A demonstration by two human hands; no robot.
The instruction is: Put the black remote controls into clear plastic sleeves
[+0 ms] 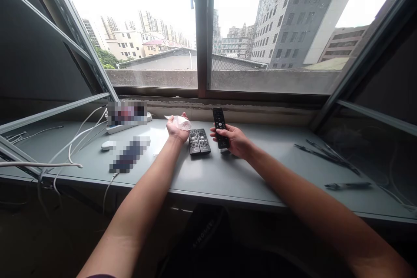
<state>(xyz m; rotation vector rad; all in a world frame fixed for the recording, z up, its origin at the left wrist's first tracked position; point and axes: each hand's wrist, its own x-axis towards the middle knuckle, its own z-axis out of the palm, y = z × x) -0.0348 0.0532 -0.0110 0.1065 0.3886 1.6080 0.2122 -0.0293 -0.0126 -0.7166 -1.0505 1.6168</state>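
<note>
The right hand (235, 139) clasps a slim black remote (219, 117), buttoned face showing. The left hand (176, 131) grips crumpled white tissue (181, 123).

Held remote (219, 120), paired remotes (203, 143): looked like matt plastic.
Wad (181, 123): looked thin and crinkled; whether paper or plastic film could not be told.
Desk (208, 178): was smooth, with a soft sheen.
Frame (83, 32): looked like smooth metal.
Cables (58, 165): appeared plastic-coated and smooth.
Ledge (276, 81): looked like rough, stained concrete.
</note>
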